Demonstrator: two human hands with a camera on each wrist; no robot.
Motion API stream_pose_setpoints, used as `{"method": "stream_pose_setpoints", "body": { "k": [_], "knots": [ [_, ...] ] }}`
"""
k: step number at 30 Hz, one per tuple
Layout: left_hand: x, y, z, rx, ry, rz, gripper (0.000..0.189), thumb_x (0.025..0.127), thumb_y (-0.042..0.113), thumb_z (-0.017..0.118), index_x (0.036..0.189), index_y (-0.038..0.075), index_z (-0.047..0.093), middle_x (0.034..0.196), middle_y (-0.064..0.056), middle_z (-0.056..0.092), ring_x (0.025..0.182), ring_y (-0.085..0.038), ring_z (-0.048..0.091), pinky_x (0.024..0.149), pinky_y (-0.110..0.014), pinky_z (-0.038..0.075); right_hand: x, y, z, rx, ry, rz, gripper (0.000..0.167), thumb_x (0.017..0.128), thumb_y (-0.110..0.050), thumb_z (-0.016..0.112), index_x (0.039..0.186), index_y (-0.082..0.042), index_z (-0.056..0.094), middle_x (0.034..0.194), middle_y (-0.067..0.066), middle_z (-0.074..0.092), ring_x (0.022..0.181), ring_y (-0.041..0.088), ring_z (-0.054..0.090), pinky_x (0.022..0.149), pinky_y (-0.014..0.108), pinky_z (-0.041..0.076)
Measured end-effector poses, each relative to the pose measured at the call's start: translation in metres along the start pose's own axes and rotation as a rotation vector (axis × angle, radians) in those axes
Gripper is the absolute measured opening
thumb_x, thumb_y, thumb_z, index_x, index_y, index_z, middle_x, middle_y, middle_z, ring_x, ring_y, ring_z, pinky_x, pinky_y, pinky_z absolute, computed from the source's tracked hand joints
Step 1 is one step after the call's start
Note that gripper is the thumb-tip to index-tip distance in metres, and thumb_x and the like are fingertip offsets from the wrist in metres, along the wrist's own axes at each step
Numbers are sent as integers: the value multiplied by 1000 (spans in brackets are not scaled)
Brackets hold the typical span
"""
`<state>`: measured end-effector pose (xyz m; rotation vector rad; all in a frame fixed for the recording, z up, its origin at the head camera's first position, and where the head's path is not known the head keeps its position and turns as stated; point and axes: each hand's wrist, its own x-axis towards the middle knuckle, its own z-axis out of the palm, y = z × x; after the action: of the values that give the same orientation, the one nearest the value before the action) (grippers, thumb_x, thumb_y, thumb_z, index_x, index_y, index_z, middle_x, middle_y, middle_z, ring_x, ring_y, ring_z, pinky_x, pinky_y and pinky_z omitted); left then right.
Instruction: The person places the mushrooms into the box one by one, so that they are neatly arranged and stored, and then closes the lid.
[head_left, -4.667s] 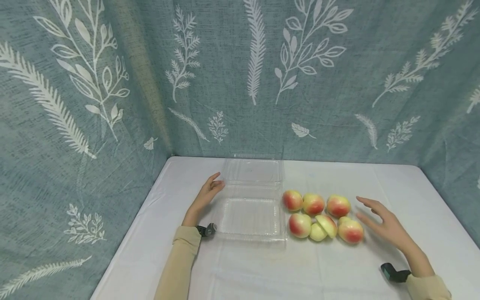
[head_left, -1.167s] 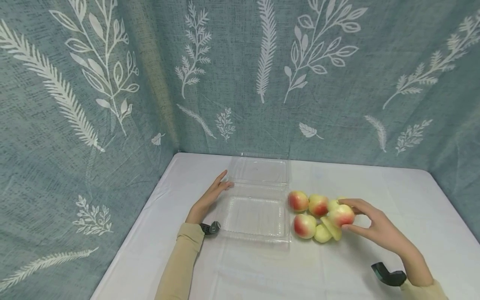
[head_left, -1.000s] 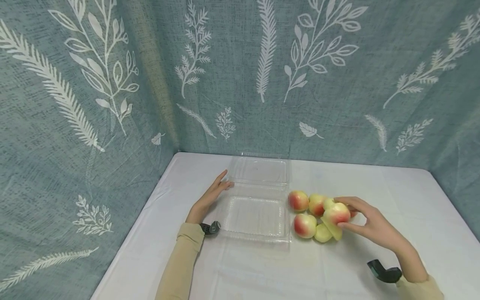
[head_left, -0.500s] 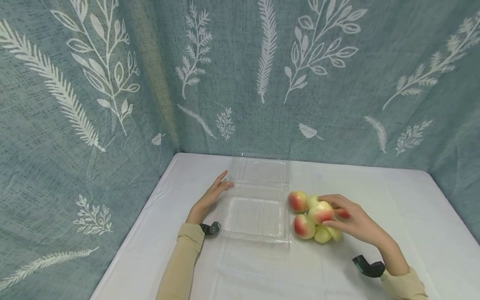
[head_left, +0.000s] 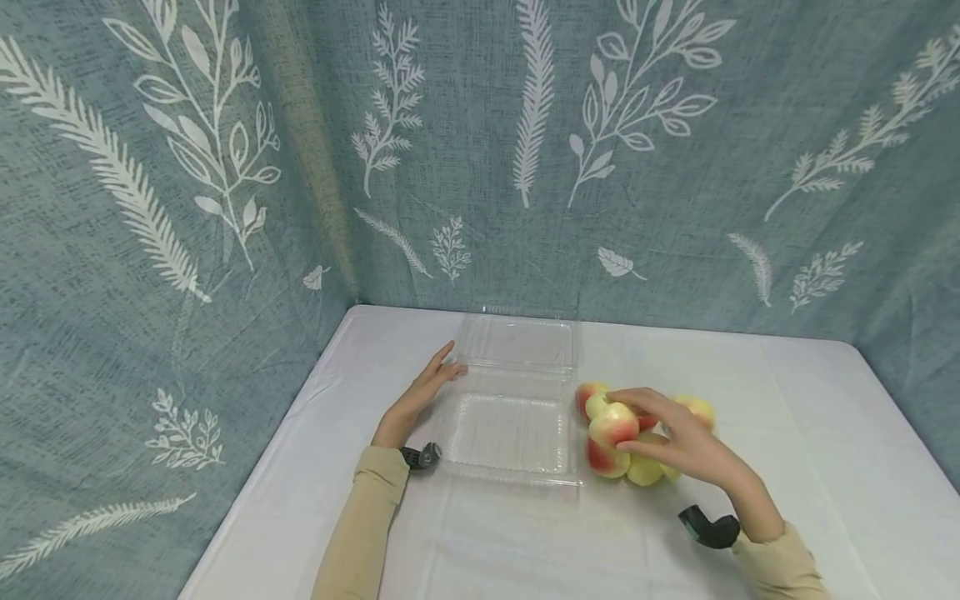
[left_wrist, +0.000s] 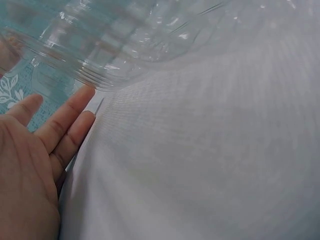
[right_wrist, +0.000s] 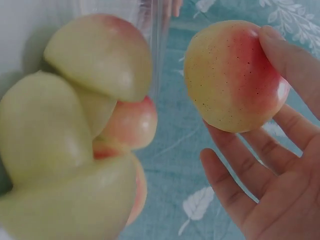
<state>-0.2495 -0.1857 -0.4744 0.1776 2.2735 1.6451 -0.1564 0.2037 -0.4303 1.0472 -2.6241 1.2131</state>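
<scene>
In the head view my right hand holds a yellow-and-red peach between thumb and fingers, above the other peaches and just right of a clear plastic clamshell box. In the right wrist view the held peach shows dark speckles, with the thumb pressing its upper side. My left hand lies at the left of the box's base, which is bare inside. Its fingers are extended, and in the left wrist view a fingertip touches or nearly touches the clear plastic.
The box's lid lies folded back behind the base. Several more peaches sit close together right of the box, among them a front one and one farther right. A white cloth covers the table; a green patterned curtain hangs behind.
My right hand took hold of the peach at the right end of the front row and has carried it left over the others toward the box. The left hand stays beside the box.
</scene>
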Motion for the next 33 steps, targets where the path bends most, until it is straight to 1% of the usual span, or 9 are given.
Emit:
{"method": "stream_pose_setpoints", "body": {
  "k": [7, 12, 15, 18, 22, 25, 27, 29, 33],
  "knots": [
    [4, -2, -1, -19, -12, -5, 61, 101, 28, 38, 151, 17, 4, 139, -21, 43, 131, -36, 33, 111, -58, 9, 11, -2, 10, 3, -38, -19, 47, 81, -25, 71, 125, -18, 55, 124, -6, 57, 114, 10, 52, 86, 34, 50],
    [18, -22, -2, -37, 15, -24, 62, 99, 36, 40, 150, 25, 6, 140, -16, 44, 133, -33, 32, 110, -59, 6, 19, -7, 17, 67, -48, -18, 53, 80, -20, 72, 129, -16, 52, 135, 2, 51, 123, 14, 47, 93, 35, 47],
    [24, -33, -1, -30, 38, -16, 62, 98, 39, 41, 150, 29, 8, 139, -14, 46, 133, -32, 33, 110, -59, 6, 23, -11, 21, 70, -40, -44, 54, 79, -17, 74, 129, -12, 53, 133, 6, 52, 120, 19, 50, 92, 36, 47],
    [24, -33, 0, -21, 45, -20, 61, 99, 39, 40, 150, 28, 9, 138, -13, 47, 132, -32, 34, 110, -60, 8, 25, -13, 25, 43, -36, -48, 53, 79, -21, 73, 129, -15, 54, 133, 4, 51, 121, 23, 49, 88, 37, 49],
    [20, -26, -1, -42, 32, -39, 62, 99, 37, 42, 150, 27, 9, 139, -14, 46, 133, -32, 33, 110, -60, 7, 26, -14, 32, 18, -47, -33, 52, 81, -29, 70, 130, -19, 53, 132, 0, 52, 128, 28, 41, 96, 37, 44],
    [13, -15, -2, -37, 11, -32, 62, 100, 32, 40, 151, 21, 6, 139, -17, 44, 132, -35, 32, 109, -61, 8, 27, -14, 36, 7, -64, -42, 53, 82, -32, 69, 131, -18, 53, 128, -4, 53, 127, 23, 40, 102, 33, 38],
    [10, -10, -2, -38, 1, -28, 62, 100, 30, 39, 151, 19, 5, 139, -19, 43, 132, -36, 32, 109, -61, 8, 28, -13, 39, 0, -72, -56, 53, 82, -33, 69, 131, -18, 53, 125, -7, 54, 125, 17, 41, 101, 28, 37],
    [10, -11, -1, -29, -1, -19, 62, 100, 29, 39, 151, 18, 5, 139, -20, 43, 132, -36, 33, 109, -61, 8, 29, -13, 41, 6, -76, -75, 53, 82, -32, 69, 130, -17, 53, 122, -7, 54, 119, 13, 42, 96, 27, 40],
    [19, -24, -1, -38, 23, -28, 62, 99, 35, 41, 150, 25, 8, 139, -15, 45, 132, -33, 33, 110, -59, 8, 30, -13, 46, 21, -71, -109, 51, 82, -28, 70, 129, -14, 54, 121, -5, 55, 117, 14, 43, 85, 32, 48]
  ]
}}
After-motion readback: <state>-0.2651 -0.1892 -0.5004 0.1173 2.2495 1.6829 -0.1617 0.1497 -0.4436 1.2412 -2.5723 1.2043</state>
